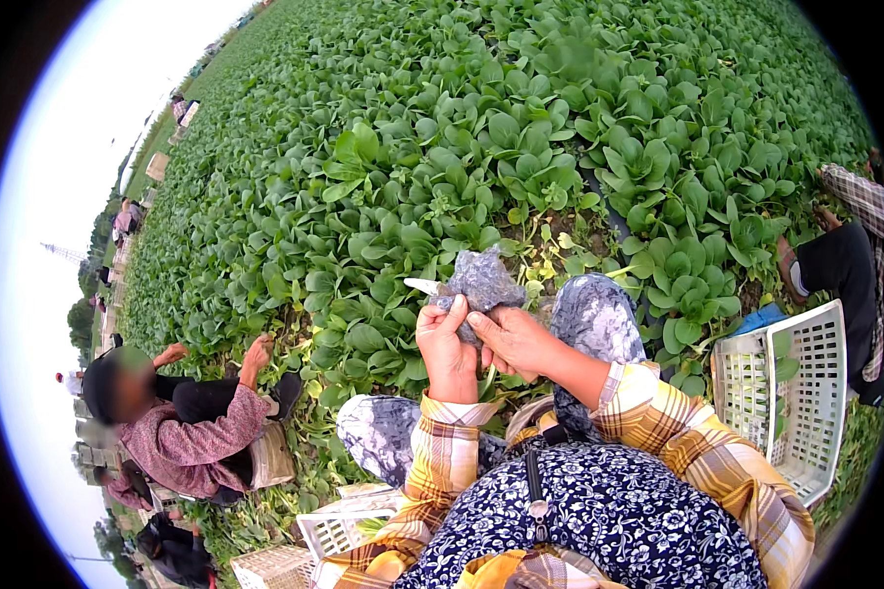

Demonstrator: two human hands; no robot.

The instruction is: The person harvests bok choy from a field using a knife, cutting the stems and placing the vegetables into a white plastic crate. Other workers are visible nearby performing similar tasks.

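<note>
Before my knees, my left hand (448, 346) and my right hand (512, 340) meet, thumbs close together, both gripping a crumpled piece of thin grey plastic film or mesh (486, 280). A short pale blade-like piece (421, 286) points left out of the bundle above my left thumb; what it belongs to is hidden by the grey material. Leafy green vegetables (368, 335), like bok choy, grow just beyond my hands. Yellowed leaves (536, 266) lie on the soil past my right hand.
A white plastic crate (807, 397) with some leaves inside stands at my right, a blue item (760, 319) beside it. More crates (339, 531) are at lower left. A person in a pink jacket (199, 449) sits at my left; another person's dark-trousered leg (843, 272) is at far right.
</note>
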